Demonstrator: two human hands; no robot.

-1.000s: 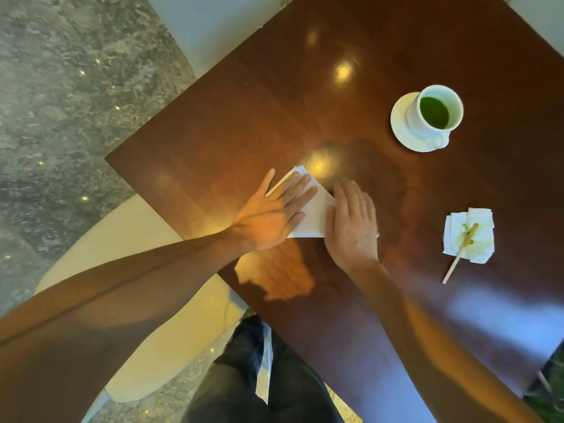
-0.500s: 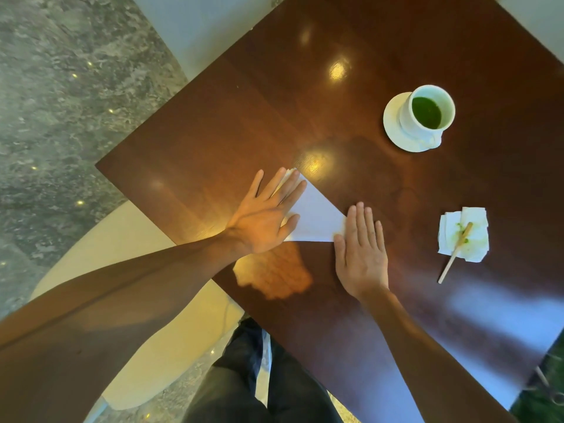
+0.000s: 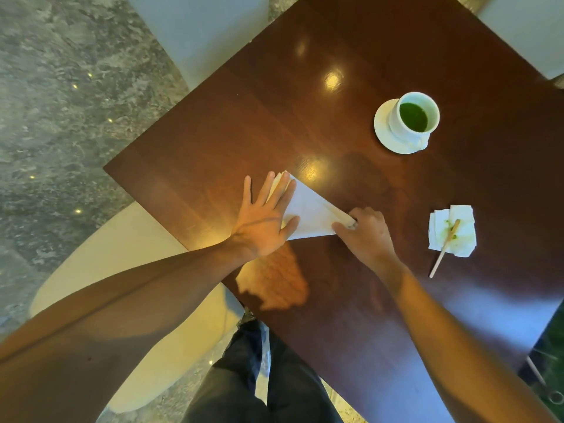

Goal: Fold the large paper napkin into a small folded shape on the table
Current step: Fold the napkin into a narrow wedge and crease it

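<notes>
A white paper napkin (image 3: 309,213), folded into a triangle, lies flat on the dark wooden table (image 3: 335,300) near its front left edge. My left hand (image 3: 265,220) rests palm down with fingers spread on the napkin's left part, covering that side. My right hand (image 3: 364,232) has its fingers curled and pinches the napkin's right-hand tip, which looks slightly raised off the table.
A white cup of green drink on a saucer (image 3: 410,125) stands at the back right. To the right lies a crumpled, green-stained napkin (image 3: 451,232) with a wooden stirrer (image 3: 444,250) on it. A cream seat (image 3: 128,288) and my dark trousers (image 3: 253,383) are below the table edge.
My right hand slid rightward off the napkin, then curled from flat and took hold of the right tip. My left hand stayed pressed on the napkin's left side.
</notes>
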